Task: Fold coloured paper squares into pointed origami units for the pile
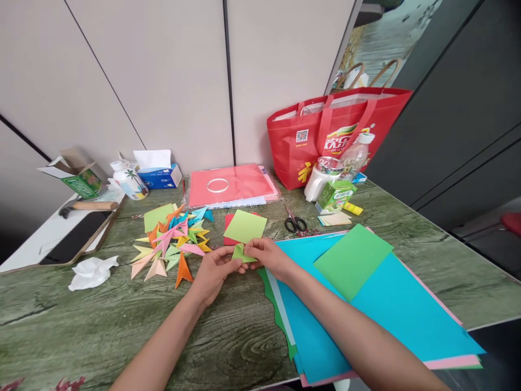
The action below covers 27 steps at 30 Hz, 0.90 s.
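Between my two hands is a small folded piece of light green paper (241, 255), held just above the table. My left hand (214, 271) grips its left edge between thumb and fingers. On the other side, my right hand (266, 258) pinches the same paper, its fingertips partly hidden. Right behind the hands lies a flat light green paper square (245, 225), on top of a red paper square (230, 221). To the left is a pile of folded paper pieces (173, 239) in orange, pink, yellow, blue and green.
Large blue paper sheets (391, 315) with a green square (354, 260) lie under my right forearm. Behind are black-handled scissors (295, 224), a red bag (293, 155), a white mug (319, 182) and a clear bottle (356, 156). A crumpled tissue (93, 272) and a hammer (89, 206) are left.
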Each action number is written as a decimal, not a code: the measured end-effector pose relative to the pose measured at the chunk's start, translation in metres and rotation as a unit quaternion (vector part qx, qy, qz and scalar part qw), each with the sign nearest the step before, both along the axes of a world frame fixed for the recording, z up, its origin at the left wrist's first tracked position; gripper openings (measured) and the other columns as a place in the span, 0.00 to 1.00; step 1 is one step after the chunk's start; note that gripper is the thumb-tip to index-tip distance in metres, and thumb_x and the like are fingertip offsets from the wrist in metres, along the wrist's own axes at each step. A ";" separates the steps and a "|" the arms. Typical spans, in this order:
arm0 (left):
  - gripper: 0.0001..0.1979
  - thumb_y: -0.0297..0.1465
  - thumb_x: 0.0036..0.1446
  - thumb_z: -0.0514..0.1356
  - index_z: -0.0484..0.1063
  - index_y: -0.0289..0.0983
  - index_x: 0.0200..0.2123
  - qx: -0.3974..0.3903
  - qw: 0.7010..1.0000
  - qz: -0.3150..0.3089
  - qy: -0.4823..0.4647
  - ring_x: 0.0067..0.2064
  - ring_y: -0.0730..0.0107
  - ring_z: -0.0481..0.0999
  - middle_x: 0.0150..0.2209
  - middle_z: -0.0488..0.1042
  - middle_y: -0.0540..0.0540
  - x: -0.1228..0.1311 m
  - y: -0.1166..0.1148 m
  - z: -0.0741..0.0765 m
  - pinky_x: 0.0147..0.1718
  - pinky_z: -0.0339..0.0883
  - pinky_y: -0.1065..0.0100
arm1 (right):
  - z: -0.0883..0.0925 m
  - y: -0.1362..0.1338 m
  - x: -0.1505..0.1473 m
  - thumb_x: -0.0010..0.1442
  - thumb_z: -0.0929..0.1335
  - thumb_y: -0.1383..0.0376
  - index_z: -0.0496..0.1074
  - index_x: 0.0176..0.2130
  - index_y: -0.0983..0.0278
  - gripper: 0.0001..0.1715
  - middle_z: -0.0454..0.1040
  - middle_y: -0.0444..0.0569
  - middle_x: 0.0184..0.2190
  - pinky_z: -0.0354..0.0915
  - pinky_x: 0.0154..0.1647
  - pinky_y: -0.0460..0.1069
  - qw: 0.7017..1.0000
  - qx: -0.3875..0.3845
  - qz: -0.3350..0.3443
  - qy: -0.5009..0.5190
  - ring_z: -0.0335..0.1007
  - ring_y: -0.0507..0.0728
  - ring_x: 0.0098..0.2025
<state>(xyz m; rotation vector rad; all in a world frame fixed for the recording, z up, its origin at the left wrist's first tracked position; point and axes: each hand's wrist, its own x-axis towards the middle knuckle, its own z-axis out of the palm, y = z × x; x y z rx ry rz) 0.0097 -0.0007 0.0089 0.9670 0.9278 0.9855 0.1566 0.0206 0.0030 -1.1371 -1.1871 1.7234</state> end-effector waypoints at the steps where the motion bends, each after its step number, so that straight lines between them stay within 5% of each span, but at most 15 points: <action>1: 0.10 0.28 0.43 0.64 0.73 0.33 0.32 0.001 1.000 -0.004 0.003 0.25 0.73 0.72 0.24 0.75 0.47 0.000 0.000 0.000 0.28 0.67 0.72 | 0.000 -0.001 -0.001 0.44 0.68 0.57 0.65 0.21 0.66 0.15 0.66 0.40 0.16 0.58 0.21 0.42 1.000 0.007 -0.011 -0.007 0.61 0.47 0.19; 17: 0.09 0.28 0.44 0.63 0.68 0.32 0.32 0.028 0.999 0.018 0.032 0.24 0.71 0.74 0.23 0.73 0.49 0.002 0.001 -0.007 0.24 0.69 0.71 | -0.007 -0.003 -0.008 0.45 0.68 0.54 0.65 0.20 0.67 0.18 0.63 0.40 0.14 0.51 0.18 0.43 0.997 0.066 -0.027 -0.021 0.54 0.46 0.17; 27: 0.12 0.26 0.42 0.64 0.69 0.32 0.33 -0.013 0.997 0.069 -0.018 0.24 0.74 0.73 0.25 0.74 0.49 -0.003 0.005 -0.006 0.23 0.68 0.74 | -0.009 0.002 0.000 0.44 0.69 0.53 0.68 0.25 0.68 0.19 0.67 0.42 0.18 0.58 0.19 0.41 0.999 -0.035 0.010 0.022 0.62 0.46 0.20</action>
